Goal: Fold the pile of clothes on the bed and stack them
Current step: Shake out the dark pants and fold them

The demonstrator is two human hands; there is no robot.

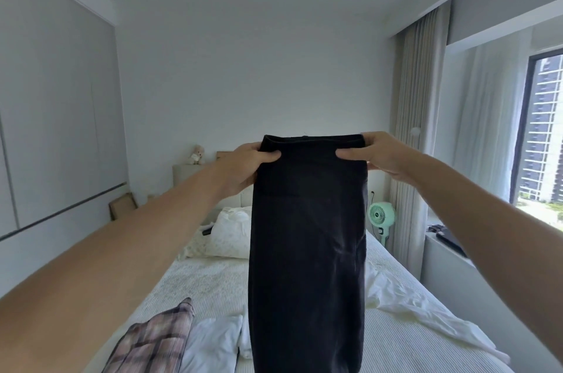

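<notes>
I hold the black garment [307,250] up over the bed [411,339], left hand [243,166] and right hand [384,156] each pinching a top corner.

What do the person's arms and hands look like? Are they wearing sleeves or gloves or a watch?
Both arms are bare along all that shows, with no sleeves in view. The left hand and right hand wear no gloves. No watch, bracelet or ring can be seen on either.

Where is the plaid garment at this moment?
In the head view, the plaid garment lies at the lower left on the bed, beside white clothes and left of the hanging black garment.
</notes>
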